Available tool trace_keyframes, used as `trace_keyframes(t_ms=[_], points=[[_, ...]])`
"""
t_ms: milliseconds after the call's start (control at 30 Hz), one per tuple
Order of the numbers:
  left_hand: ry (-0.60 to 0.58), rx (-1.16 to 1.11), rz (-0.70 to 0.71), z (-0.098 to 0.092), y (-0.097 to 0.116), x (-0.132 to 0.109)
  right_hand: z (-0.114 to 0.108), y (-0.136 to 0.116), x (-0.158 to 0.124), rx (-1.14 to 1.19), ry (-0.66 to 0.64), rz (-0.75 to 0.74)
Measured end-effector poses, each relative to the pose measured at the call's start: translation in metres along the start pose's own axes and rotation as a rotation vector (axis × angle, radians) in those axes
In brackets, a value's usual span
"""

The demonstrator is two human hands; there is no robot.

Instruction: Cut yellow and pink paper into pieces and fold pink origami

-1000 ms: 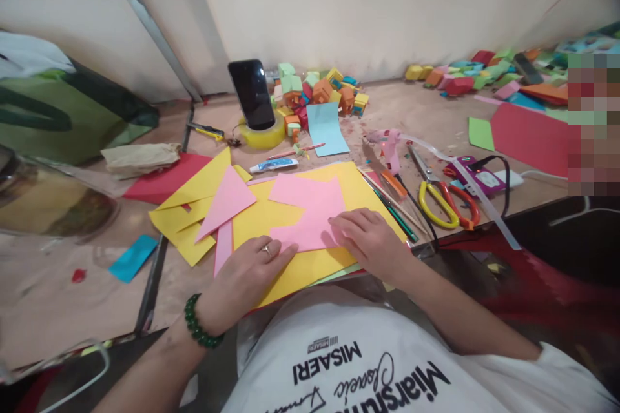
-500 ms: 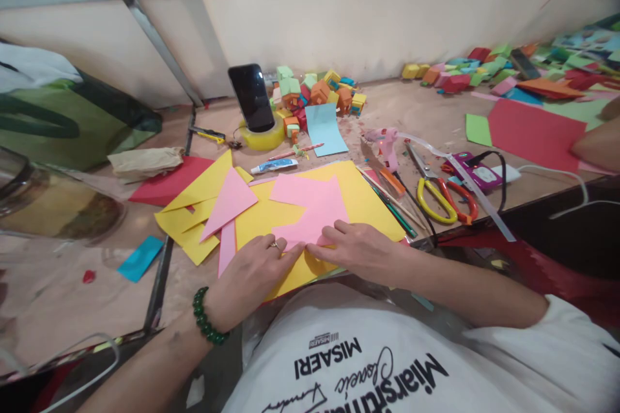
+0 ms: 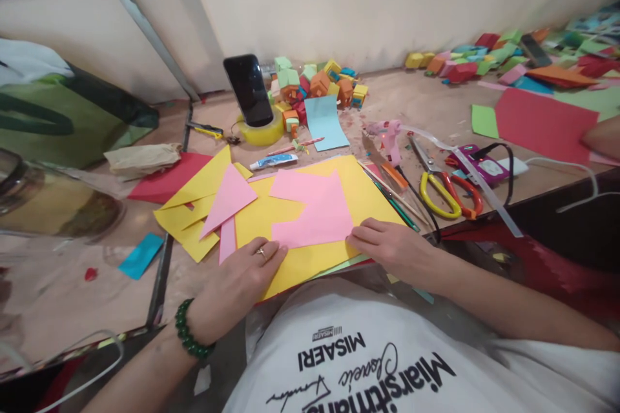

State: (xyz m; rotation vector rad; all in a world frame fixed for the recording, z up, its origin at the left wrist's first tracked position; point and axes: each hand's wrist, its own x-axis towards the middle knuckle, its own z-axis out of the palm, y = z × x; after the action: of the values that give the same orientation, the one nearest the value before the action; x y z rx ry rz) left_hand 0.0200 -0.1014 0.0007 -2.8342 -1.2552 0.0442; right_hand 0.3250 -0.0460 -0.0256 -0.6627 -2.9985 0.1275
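moved: both hands slid apart along the near edge of the pink paper (image 3: 314, 210) | left hand (image 3: 242, 277) flat, fingers together, pressing its left corner | right hand (image 3: 390, 248) fingertips on right corner, pinching nothing | i reckon that pins it flat on the yellow sheet (image 3: 310, 259)

Is a worn brown table (image 3: 426, 103). Carries yellow sheets (image 3: 363, 197) at the near centre, a red sheet (image 3: 159, 184) and blue scrap (image 3: 140, 255) to their left, scissors (image 3: 443, 190) and glue gun (image 3: 387, 135) to their right, a tape roll (image 3: 261, 135) and paper cubes (image 3: 320, 84) farther back.
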Motion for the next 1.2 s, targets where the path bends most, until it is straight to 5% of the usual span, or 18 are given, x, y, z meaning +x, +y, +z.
trace_keyframes(t_ms=[133, 300, 433, 600, 800, 1200], points=[[-0.015, -0.047, -0.036, 0.005, -0.001, -0.001, -0.011, -0.003, 0.004, 0.011, 0.044, 0.037], [-0.068, -0.028, -0.025, -0.006, 0.003, 0.006, -0.030, -0.029, 0.054, 0.011, 0.063, -0.041], [-0.008, -0.024, -0.049, -0.013, 0.008, 0.005, -0.013, -0.042, 0.083, 0.008, -0.029, -0.100], [0.080, 0.002, -0.067, 0.000, 0.008, -0.005, 0.016, -0.029, 0.055, -0.014, 0.018, -0.051], [0.174, 0.010, -0.064, 0.018, 0.006, -0.013, 0.013, -0.014, 0.006, 0.066, 0.113, 0.105], [0.297, 0.026, -0.165, 0.018, 0.011, -0.021, 0.013, -0.011, -0.005, 0.057, 0.227, 0.189]])
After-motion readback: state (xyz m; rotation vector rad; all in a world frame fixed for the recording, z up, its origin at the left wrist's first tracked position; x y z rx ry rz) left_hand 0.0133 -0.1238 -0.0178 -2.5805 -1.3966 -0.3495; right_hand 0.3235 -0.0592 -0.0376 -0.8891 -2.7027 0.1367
